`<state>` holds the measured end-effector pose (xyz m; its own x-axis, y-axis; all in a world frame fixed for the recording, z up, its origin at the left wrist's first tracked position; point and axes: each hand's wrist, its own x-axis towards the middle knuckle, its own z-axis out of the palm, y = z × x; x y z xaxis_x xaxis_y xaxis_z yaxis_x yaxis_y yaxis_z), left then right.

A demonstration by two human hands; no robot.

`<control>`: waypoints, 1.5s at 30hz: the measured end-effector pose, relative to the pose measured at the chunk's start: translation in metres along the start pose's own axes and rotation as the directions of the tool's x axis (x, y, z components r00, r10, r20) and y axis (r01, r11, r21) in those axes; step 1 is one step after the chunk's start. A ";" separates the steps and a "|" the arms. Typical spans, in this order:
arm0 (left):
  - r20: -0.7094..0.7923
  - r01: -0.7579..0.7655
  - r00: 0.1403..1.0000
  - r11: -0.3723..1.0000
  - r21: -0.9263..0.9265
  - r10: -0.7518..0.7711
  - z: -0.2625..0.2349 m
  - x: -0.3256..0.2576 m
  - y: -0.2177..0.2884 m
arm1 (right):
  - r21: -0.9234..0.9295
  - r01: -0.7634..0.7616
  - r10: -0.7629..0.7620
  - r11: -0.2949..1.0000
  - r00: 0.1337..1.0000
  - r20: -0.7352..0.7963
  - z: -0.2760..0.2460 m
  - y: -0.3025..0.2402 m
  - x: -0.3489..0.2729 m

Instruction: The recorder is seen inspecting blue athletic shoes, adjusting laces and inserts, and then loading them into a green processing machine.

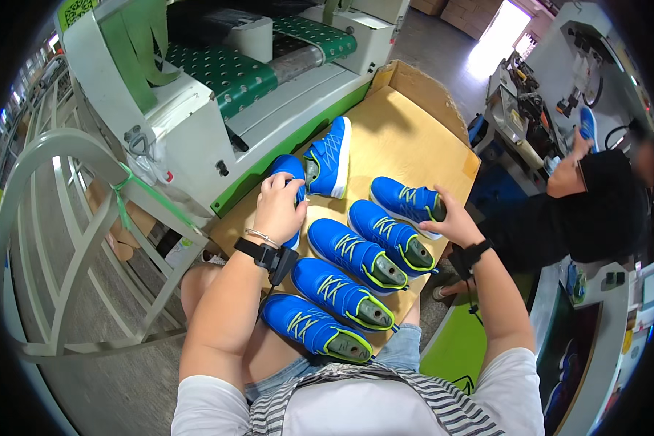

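Note:
My left hand (278, 207) is closed over a blue sneaker (287, 166) at the left edge of a cardboard-covered surface (407, 134). The hand covers much of that shoe. Just beyond it, another blue sneaker (333, 160) rests tilted, its white sole turned to the right. On the right, the fingers of my right hand (454, 219) grip the heel of a blue sneaker (400, 198) with yellow-green laces. That shoe is at the far end of a slanting row of similar sneakers (345, 247), toes to the left, with grey-green forms inside. The row's near end reaches my lap.
A machine with a green perforated conveyor belt (247, 91) stands beyond the surface. Grey metal railing (73, 240) curves along the left. To the right, a person in black (559, 225) holds up a blue shoe (588, 127) beside a bench with tools (512, 102).

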<state>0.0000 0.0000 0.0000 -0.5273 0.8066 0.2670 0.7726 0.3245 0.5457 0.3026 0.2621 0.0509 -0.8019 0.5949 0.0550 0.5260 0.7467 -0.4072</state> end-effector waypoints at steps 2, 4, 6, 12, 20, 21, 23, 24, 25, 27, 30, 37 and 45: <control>-0.043 -0.020 0.999 0.999 -0.033 0.018 -0.004 0.000 -0.009 | 0.048 -0.137 0.137 0.989 0.991 0.005 0.010 -0.009 0.008; -0.045 -0.019 0.999 0.998 -0.060 0.017 0.004 0.001 0.001 | -0.033 -0.087 0.088 0.996 0.996 0.008 0.001 0.002 0.015; -0.036 -0.022 0.999 0.996 -0.082 0.019 0.007 0.001 0.006 | -0.108 -0.034 0.037 0.994 0.999 0.025 0.001 0.009 0.018; -0.063 -0.040 0.997 0.997 -0.073 0.035 0.007 -0.001 -0.001 | 0.274 -0.217 0.251 0.937 0.963 -0.096 0.022 0.000 -0.024; -0.051 -0.027 0.998 0.998 -0.055 0.024 0.003 0.000 0.002 | 0.459 -0.003 0.232 0.888 0.866 -0.443 0.053 0.030 -0.085; -0.047 -0.031 0.998 0.998 -0.054 0.028 0.004 -0.001 0.000 | 0.468 0.022 0.222 0.884 0.860 -0.459 0.057 0.029 -0.086; -0.056 -0.033 0.998 0.998 -0.046 0.030 0.005 -0.002 -0.003 | 0.450 0.066 0.182 0.891 0.855 -0.485 0.061 0.029 -0.089; -0.030 -0.008 1.000 0.996 -0.090 0.005 0.005 -0.002 -0.001 | 0.427 0.113 0.135 0.897 0.850 -0.509 0.062 0.029 -0.090; -0.026 -0.010 1.000 0.997 -0.083 0.008 0.006 -0.003 0.001 | 0.434 0.113 0.140 0.894 0.849 -0.509 0.064 0.032 -0.091; -0.101 -0.019 0.994 0.967 0.254 0.046 0.009 -0.004 0.011 | 0.376 0.215 0.023 0.901 0.843 -0.538 0.069 0.038 -0.091; -0.090 -0.309 0.939 0.930 0.200 0.331 0.001 0.004 0.056 | 0.306 0.268 -0.053 0.914 0.825 -0.563 0.068 0.045 -0.093; 0.114 -0.161 0.959 0.832 -0.531 0.258 0.031 0.029 0.151 | 0.328 0.322 -0.079 0.888 0.811 -0.580 0.064 0.043 -0.093; 0.118 -0.034 0.978 0.684 -0.728 0.174 0.043 0.030 0.191 | 0.489 0.185 0.071 0.852 0.885 -0.460 0.015 0.014 -0.112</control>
<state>0.1472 0.1074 0.0786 -0.3391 0.9034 0.2623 0.2893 -0.1651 0.9429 0.3954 0.2016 0.0255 -0.5421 0.7167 0.4388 0.1611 0.6011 -0.7827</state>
